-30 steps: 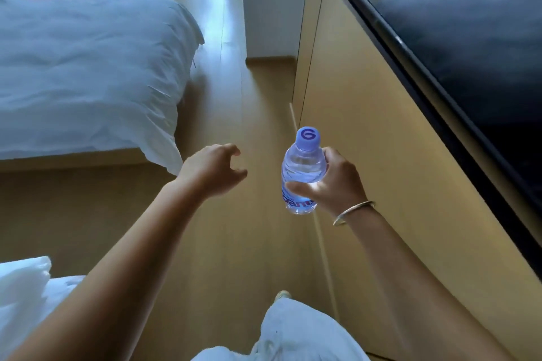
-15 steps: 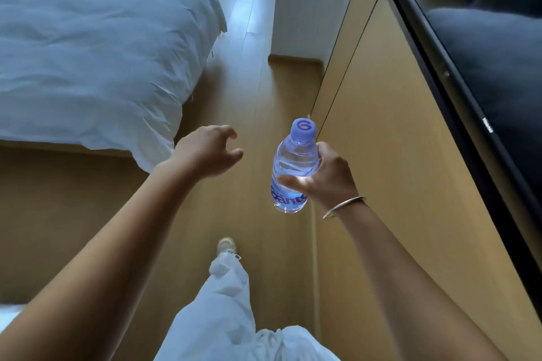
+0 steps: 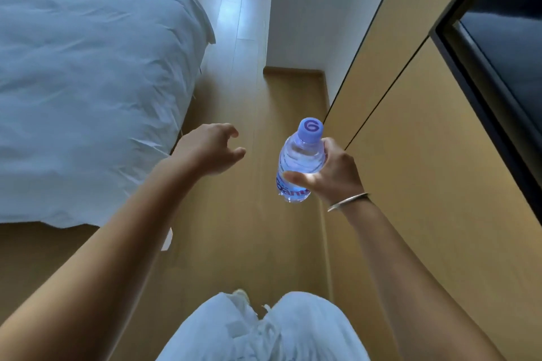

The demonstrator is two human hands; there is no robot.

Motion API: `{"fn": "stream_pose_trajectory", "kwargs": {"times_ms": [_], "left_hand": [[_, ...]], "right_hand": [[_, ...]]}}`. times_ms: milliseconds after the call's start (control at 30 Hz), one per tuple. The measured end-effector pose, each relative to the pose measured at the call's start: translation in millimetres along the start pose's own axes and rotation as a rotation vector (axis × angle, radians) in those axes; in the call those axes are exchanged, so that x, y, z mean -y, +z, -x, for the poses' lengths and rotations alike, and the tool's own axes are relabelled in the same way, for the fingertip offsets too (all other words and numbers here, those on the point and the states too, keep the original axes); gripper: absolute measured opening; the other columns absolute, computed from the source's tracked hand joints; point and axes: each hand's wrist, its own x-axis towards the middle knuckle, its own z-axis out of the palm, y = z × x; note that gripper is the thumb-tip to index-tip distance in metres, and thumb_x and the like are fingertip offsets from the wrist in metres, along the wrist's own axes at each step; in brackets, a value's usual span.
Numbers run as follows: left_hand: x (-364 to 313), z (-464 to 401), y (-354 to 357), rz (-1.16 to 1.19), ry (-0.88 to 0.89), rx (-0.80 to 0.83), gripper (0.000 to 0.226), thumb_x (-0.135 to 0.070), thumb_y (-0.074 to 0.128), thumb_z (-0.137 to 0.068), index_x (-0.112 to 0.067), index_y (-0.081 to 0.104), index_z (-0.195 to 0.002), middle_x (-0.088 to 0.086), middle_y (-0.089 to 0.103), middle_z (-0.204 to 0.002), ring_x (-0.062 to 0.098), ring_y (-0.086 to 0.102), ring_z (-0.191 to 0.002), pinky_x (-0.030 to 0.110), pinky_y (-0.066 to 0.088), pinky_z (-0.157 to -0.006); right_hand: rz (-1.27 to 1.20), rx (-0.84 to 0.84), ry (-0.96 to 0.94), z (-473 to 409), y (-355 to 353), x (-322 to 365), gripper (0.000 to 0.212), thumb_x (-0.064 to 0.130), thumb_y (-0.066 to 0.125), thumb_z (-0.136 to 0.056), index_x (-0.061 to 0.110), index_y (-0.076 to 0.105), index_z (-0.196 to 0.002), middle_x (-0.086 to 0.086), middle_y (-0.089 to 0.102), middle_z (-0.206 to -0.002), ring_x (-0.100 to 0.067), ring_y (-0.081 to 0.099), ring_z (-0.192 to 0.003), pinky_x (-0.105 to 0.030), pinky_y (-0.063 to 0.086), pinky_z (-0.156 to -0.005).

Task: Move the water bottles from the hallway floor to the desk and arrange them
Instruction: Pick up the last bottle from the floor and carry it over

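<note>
Carrying one water bottle down the hallway, no table in sight.

My right hand (image 3: 331, 176) has its fingers (image 3: 294, 177) and thumb wrapped round the bottle (image 3: 299, 161), held upright over the floor (image 3: 234, 243) with its cap up and long axis near vertical. My left hand (image 3: 209, 149) hangs just beside it, fingers loosely curled on nothing. I judge the right hand must set it down; which way the table lies I cannot tell.
</note>
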Motion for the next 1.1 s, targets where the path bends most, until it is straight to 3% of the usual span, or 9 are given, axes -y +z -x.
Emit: {"fn": "stream_pose_trajectory", "kwargs": {"times_ms": [467, 733, 900, 1100], "left_hand": [[20.7, -286.1, -48.2, 0.017, -0.003, -0.008, 0.047, -0.039, 0.064, -0.085, -0.019, 0.057, -0.126, 0.003, 0.061, -0.124, 0.022, 0.056, -0.112, 0.036, 0.046, -0.092], [17.2, -444.8, -92.6, 0.061, -0.081, -0.043, 0.044, -0.039, 0.063, -0.086, -0.02, 0.058, -0.125, 0.003, 0.061, -0.124, 0.02, 0.055, -0.114, 0.028, 0.037, -0.081], [33.5, -524.8, -114.5, 0.085, -0.113, -0.045, 0.044, -0.036, 0.063, -0.087, -0.016, 0.057, -0.126, 0.006, 0.06, -0.126, 0.022, 0.054, -0.116, 0.029, 0.039, -0.088], [68.0, -630.6, -137.3, 0.071, -0.076, -0.027, 0.046, -0.04, 0.061, -0.087, -0.017, 0.056, -0.127, 0.003, 0.058, -0.13, 0.022, 0.054, -0.117, 0.037, 0.044, -0.096]], "right_hand": [[-0.015, 0.013, 0.008, -294.9, 9.0, -8.4, 0.053, 0.039, 0.086, -0.055, 0.015, 0.055, -0.091, 0.003, 0.065, -0.087, -0.017, 0.063, -0.081, -0.034, 0.052, -0.075], [-0.025, 0.072, -0.049, -483.4, 5.2, 12.0, 0.052, 0.036, 0.087, -0.053, 0.018, 0.052, -0.087, 0.003, 0.063, -0.086, -0.02, 0.063, -0.083, -0.038, 0.052, -0.076], [-0.039, 0.076, -0.101, -568.6, 20.4, 23.3, 0.054, 0.035, 0.087, -0.055, 0.01, 0.057, -0.092, -0.001, 0.065, -0.087, -0.021, 0.063, -0.081, -0.043, 0.053, -0.077], [-0.001, 0.057, -0.103, -672.2, 50.0, 43.0, 0.048, 0.037, 0.086, -0.055, 0.017, 0.053, -0.084, 0.005, 0.063, -0.08, -0.018, 0.063, -0.077, -0.038, 0.053, -0.074]]}}
